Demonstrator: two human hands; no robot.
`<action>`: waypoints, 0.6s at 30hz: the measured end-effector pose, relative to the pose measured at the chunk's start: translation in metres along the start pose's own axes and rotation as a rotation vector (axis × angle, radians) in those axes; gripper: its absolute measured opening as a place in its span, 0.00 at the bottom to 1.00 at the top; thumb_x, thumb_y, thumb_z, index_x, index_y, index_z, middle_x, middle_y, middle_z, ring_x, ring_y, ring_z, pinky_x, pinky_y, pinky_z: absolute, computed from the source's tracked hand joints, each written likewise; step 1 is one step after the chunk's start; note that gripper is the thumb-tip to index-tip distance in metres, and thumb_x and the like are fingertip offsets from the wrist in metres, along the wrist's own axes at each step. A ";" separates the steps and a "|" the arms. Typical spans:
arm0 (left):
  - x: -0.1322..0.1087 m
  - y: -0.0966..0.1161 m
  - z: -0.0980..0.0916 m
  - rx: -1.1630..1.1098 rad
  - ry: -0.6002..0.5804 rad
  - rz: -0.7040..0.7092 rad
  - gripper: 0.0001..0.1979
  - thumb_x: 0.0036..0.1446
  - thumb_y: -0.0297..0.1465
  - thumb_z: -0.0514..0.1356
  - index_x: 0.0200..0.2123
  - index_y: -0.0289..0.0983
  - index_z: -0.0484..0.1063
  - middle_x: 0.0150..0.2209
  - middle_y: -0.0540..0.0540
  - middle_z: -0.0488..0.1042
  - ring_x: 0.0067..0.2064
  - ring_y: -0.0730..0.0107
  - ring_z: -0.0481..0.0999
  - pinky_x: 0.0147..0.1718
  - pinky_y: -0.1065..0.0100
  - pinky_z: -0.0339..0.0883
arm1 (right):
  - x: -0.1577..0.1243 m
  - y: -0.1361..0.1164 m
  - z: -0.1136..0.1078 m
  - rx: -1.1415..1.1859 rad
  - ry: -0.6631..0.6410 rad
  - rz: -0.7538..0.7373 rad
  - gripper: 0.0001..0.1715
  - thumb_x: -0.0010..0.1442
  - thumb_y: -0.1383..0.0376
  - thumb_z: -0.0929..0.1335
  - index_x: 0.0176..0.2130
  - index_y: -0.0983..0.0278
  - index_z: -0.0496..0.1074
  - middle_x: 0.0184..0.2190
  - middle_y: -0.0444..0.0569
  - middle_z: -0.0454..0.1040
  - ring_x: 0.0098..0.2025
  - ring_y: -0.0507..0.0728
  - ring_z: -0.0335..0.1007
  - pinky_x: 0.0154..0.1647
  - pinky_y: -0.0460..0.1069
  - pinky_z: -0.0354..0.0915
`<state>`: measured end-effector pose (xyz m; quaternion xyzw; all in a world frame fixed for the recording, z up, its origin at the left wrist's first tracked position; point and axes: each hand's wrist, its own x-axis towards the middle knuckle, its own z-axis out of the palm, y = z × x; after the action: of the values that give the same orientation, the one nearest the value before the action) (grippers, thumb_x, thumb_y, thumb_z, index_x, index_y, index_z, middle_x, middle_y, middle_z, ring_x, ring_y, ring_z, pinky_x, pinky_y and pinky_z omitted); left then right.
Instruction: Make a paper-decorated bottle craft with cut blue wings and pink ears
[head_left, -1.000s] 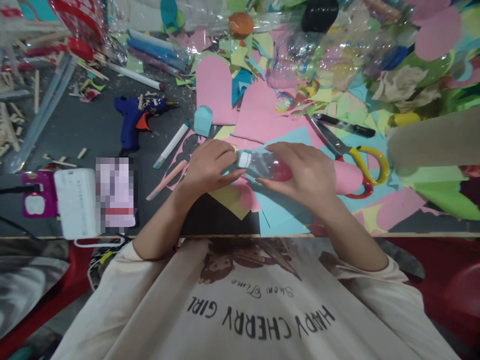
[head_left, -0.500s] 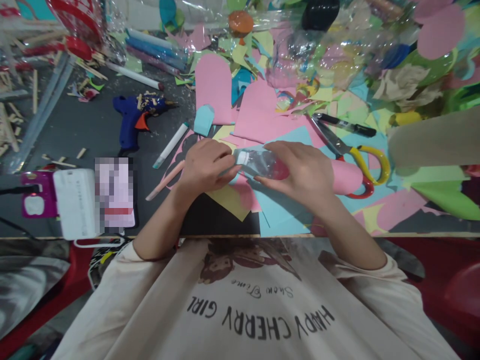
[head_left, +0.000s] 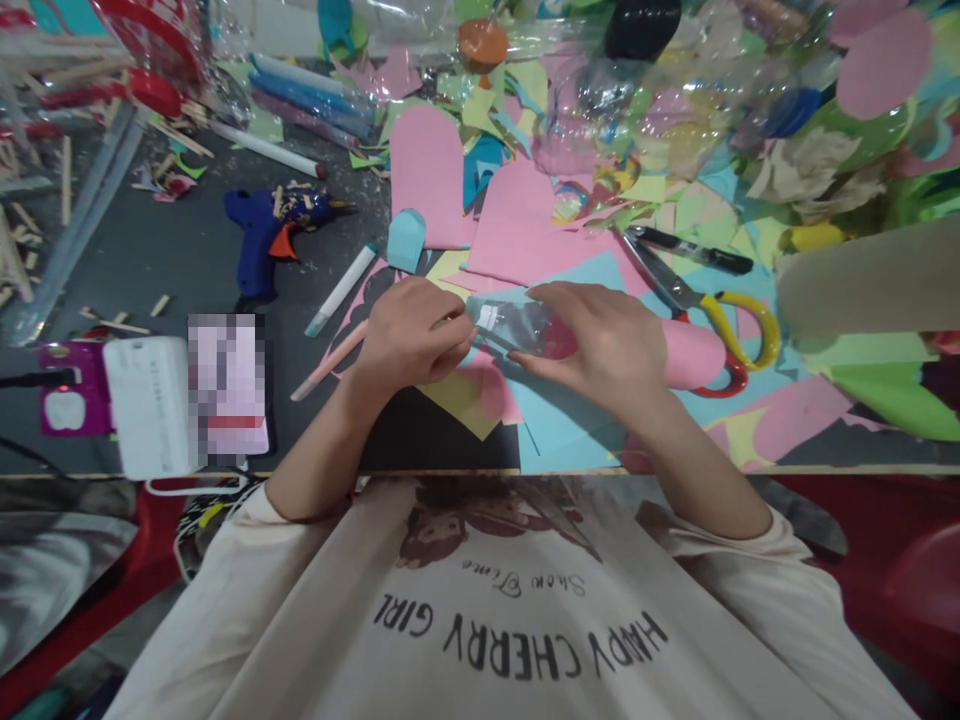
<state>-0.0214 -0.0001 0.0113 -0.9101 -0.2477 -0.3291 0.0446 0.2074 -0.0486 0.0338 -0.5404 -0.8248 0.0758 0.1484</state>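
A small clear plastic bottle [head_left: 525, 327] with a white neck lies sideways over the paper scraps, its far end wrapped in pink paper [head_left: 694, 354]. My right hand [head_left: 611, 345] is closed round the bottle's body. My left hand [head_left: 409, 335] curls at the bottle's neck, fingers pinched against the white rim.
Pink, blue and yellow paper cut-outs cover the table. Red-and-yellow scissors [head_left: 712, 315] and a black marker [head_left: 694, 250] lie right of my hands. A blue glue gun [head_left: 270, 225], a white pen [head_left: 341, 290], a white power bank [head_left: 146, 405] sit to the left. Crumpled clear plastic [head_left: 637, 90] fills the back.
My hands and the bottle have shifted slightly to the left and away from me. The left fingers have closed tighter on the bottle's neck.
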 end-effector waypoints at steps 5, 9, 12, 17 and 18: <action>0.003 0.000 0.000 0.013 0.039 -0.003 0.12 0.60 0.31 0.56 0.25 0.40 0.60 0.24 0.51 0.70 0.26 0.71 0.65 0.27 0.67 0.58 | 0.000 0.002 -0.002 -0.001 0.014 0.005 0.35 0.62 0.41 0.62 0.52 0.65 0.71 0.45 0.58 0.79 0.43 0.63 0.75 0.40 0.55 0.64; 0.000 -0.002 0.006 0.058 0.031 -0.038 0.11 0.61 0.34 0.57 0.26 0.40 0.63 0.25 0.49 0.73 0.27 0.69 0.69 0.29 0.66 0.62 | 0.002 0.003 -0.008 0.002 0.029 0.032 0.35 0.62 0.40 0.62 0.51 0.64 0.72 0.45 0.57 0.80 0.43 0.63 0.76 0.39 0.54 0.66; -0.006 -0.004 0.011 0.049 -0.060 -0.117 0.13 0.63 0.41 0.56 0.30 0.40 0.66 0.29 0.48 0.75 0.31 0.67 0.73 0.31 0.65 0.63 | 0.003 0.003 -0.010 0.008 0.032 0.060 0.34 0.61 0.40 0.62 0.50 0.62 0.72 0.45 0.56 0.80 0.44 0.63 0.76 0.40 0.55 0.66; -0.011 -0.005 0.013 0.030 -0.087 -0.203 0.17 0.64 0.46 0.53 0.34 0.39 0.68 0.31 0.47 0.76 0.34 0.66 0.75 0.34 0.64 0.64 | 0.003 0.003 -0.008 0.017 0.025 0.058 0.34 0.61 0.40 0.62 0.51 0.62 0.72 0.45 0.55 0.80 0.43 0.63 0.76 0.40 0.55 0.66; -0.011 -0.005 0.012 0.024 -0.107 -0.203 0.17 0.64 0.47 0.53 0.34 0.39 0.68 0.31 0.47 0.76 0.35 0.65 0.75 0.35 0.64 0.64 | 0.003 0.003 -0.008 0.017 0.022 0.056 0.34 0.60 0.40 0.63 0.51 0.62 0.72 0.45 0.56 0.80 0.43 0.64 0.76 0.40 0.55 0.66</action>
<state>-0.0238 0.0029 -0.0053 -0.8960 -0.3446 -0.2798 0.0087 0.2121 -0.0451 0.0407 -0.5630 -0.8068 0.0811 0.1601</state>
